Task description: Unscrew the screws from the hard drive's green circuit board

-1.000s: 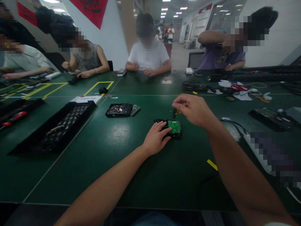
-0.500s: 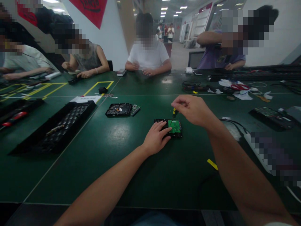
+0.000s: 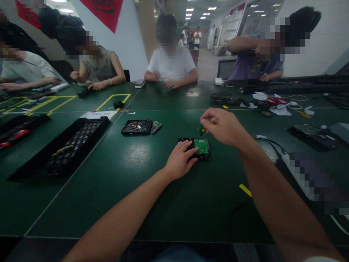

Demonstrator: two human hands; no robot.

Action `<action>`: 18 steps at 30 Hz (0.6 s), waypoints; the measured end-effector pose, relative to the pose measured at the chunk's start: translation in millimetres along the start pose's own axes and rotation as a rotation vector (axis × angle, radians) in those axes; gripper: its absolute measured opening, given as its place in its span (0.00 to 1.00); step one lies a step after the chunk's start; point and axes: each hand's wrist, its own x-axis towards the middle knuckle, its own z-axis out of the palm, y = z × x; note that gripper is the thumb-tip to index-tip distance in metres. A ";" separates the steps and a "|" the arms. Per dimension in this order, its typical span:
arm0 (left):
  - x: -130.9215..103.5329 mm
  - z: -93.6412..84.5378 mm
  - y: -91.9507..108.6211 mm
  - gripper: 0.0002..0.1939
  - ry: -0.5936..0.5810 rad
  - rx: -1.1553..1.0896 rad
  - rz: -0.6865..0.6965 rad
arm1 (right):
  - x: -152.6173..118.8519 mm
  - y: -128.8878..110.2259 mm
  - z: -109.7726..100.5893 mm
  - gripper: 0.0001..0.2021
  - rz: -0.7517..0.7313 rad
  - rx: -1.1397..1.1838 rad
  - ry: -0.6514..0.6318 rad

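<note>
A hard drive (image 3: 201, 147) with a green circuit board facing up lies on the green table in front of me. My left hand (image 3: 181, 160) rests over its left part, fingers spread and lying on the casing. Just above the drive's far edge, my right hand (image 3: 215, 123) is closed in a pinch on the top of a small black and yellow screwdriver (image 3: 202, 130). Its tip is too small to make out. To the left lie another hard drive (image 3: 136, 127) and a loose circuit board (image 3: 156, 127).
A long black tray (image 3: 65, 149) with small parts stands at left. A drive with a bare board (image 3: 313, 135) and a power strip (image 3: 297, 176) lie at right, near a yellow strip (image 3: 245, 190). Cables and papers (image 3: 282, 109) sit farther back. Several people work across the table.
The screwdriver's yellow marks show differently, as if it has turned in my right fingers. My left hand stays on the drive. The whole view has shifted slightly.
</note>
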 end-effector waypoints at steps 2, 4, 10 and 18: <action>0.3 -0.7 1.0 0.23 0.001 -0.002 -0.003 | -0.4 -1.0 -0.2 0.06 -0.015 0.001 0.006; 0.5 -1.2 1.9 0.23 0.004 -0.003 -0.006 | -1.2 -2.3 -0.9 0.08 -0.027 0.017 -0.011; 0.4 -2.1 2.3 0.23 -0.003 0.003 -0.002 | -2.4 -2.7 -2.6 0.07 -0.024 0.057 -0.035; 0.7 -3.4 3.3 0.23 -0.001 0.003 -0.007 | -0.9 -1.0 0.0 0.08 0.009 0.080 -0.040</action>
